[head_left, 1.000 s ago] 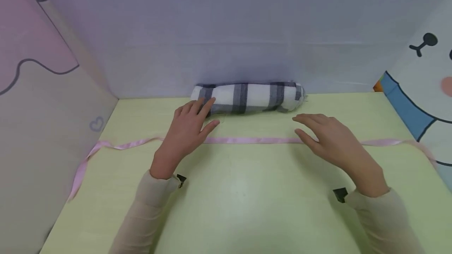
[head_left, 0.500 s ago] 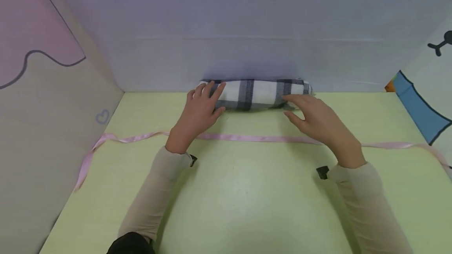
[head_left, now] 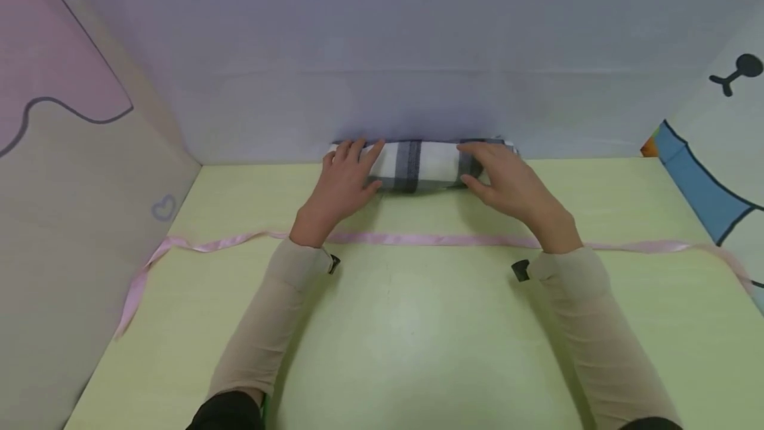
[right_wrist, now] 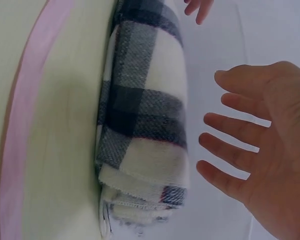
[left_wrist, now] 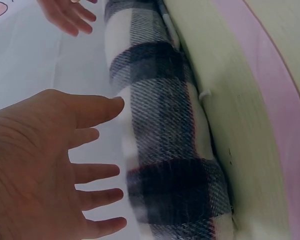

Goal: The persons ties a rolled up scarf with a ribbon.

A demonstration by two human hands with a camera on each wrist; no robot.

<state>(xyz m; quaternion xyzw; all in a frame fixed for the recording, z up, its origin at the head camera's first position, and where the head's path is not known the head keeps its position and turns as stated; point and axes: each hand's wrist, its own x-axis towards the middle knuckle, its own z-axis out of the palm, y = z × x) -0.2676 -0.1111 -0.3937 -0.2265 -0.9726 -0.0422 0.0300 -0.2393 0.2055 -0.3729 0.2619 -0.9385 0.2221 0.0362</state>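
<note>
My left hand [head_left: 343, 181] is over the left end of the rolled plaid towel [head_left: 418, 163], fingers spread and nearly straight, and from the left wrist view the fingertips [left_wrist: 115, 106] sit just beside the cloth; whether they press it, I cannot tell. My right hand [head_left: 507, 181] is over the right end, fingers spread wide too, thumb toward me on the near side of the roll; the right wrist view shows the palm open with the fingers [right_wrist: 225, 127] a little apart from the fabric, so nothing is gripped on either side. The towel lies at twelve o'clock from me, far across the pale green table [head_left: 418, 337], running nine to three, tight against the lilac back wall [head_left: 418, 52]. Its loose stitched end shows at the right. A pink ribbon [head_left: 430, 239] stretches across the table from nine o'clock to three o'clock, between me and the roll, passing under both my wrists and trailing off the table's left side. My beige sleeves [head_left: 268, 324] reach in from six o'clock. A cartoon panel [head_left: 716, 125] stands at two o'clock, a pink and cream panel [head_left: 71, 151] at ten o'clock.
</note>
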